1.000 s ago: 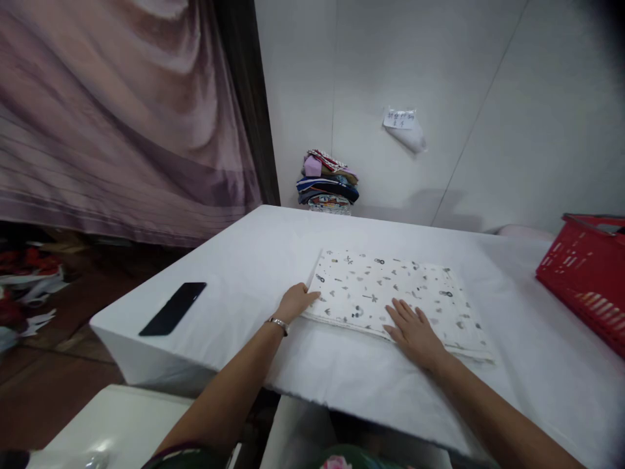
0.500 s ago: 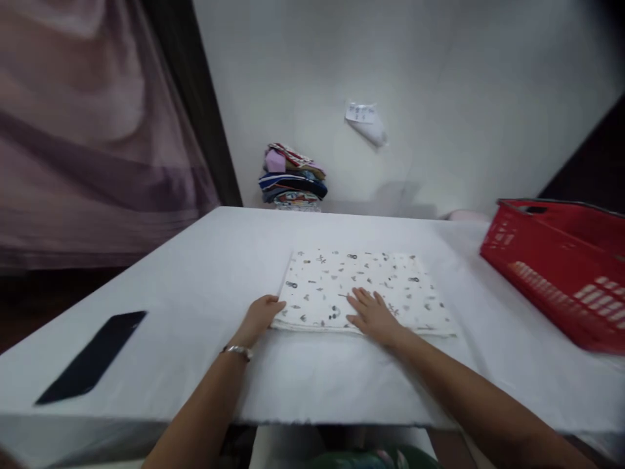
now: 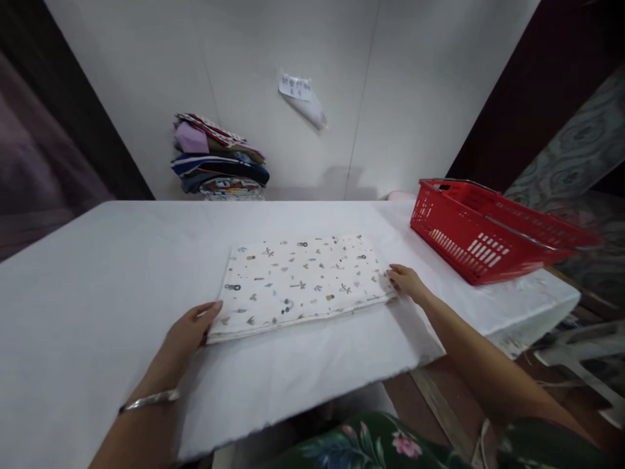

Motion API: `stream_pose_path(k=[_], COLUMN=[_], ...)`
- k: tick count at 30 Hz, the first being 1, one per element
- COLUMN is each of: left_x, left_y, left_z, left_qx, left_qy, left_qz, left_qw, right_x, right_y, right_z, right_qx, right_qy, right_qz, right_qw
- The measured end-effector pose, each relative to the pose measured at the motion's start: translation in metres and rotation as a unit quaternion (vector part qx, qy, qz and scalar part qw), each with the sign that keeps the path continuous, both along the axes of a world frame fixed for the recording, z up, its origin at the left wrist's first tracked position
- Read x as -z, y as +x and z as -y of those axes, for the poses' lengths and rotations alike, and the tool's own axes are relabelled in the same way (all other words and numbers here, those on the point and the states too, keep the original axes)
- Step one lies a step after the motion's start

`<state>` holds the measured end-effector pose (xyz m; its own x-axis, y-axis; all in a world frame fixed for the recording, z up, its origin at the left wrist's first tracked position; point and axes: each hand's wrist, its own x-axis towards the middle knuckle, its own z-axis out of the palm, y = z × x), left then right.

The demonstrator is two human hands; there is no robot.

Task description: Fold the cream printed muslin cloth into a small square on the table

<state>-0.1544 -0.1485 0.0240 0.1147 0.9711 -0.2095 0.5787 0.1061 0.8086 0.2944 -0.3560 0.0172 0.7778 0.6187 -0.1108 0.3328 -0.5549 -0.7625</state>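
A folded white cloth point(image 3: 297, 280) with small dark printed figures lies flat on the white table point(image 3: 97, 280). My left hand point(image 3: 188, 331) rests at the cloth's near left corner, fingers stretched flat against its edge. My right hand point(image 3: 406, 282) touches the cloth's right edge with its fingers curled loosely at the corner; whether they pinch the fabric I cannot make out. A metal bracelet point(image 3: 149, 399) circles my left wrist.
A red plastic basket point(image 3: 483, 228) stands on the table's right end. A stack of folded clothes point(image 3: 217, 159) sits at the back against the white wall, below a paper note point(image 3: 295, 88). The table's right edge drops off near a white chair point(image 3: 581, 365).
The view has swung to the right, and the black phone has left the picture. My right hand slid from the top of the cloth to its right edge; my left hand stays at the left corner.
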Motion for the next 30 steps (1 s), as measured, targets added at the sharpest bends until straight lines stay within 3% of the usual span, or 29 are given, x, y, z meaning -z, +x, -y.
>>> stream_pose_path(k=[3, 9, 20, 30], left_x=[0.003, 0.001, 0.002, 0.008], left_y=[0.001, 0.004, 0.004, 0.002], left_z=[0.0, 0.009, 0.01, 0.005], left_qx=[0.029, 0.015, 0.008, 0.004], left_qy=[-0.029, -0.008, 0.003, 0.01], left_qz=[-0.013, -0.017, -0.034, -0.037], left_qw=[0.999, 1.0, 0.999, 0.999], right_x=[-0.002, -0.003, -0.011, -0.014], right_y=[0.005, 0.006, 0.006, -0.007], right_z=[0.011, 0.013, 0.021, 0.022], right_qx=[-0.013, -0.034, -0.036, -0.07], right_qy=[-0.03, -0.087, -0.094, -0.091], right_qz=[-0.056, -0.1, -0.005, -0.017], right_qw=[0.998, 0.991, 0.995, 0.993])
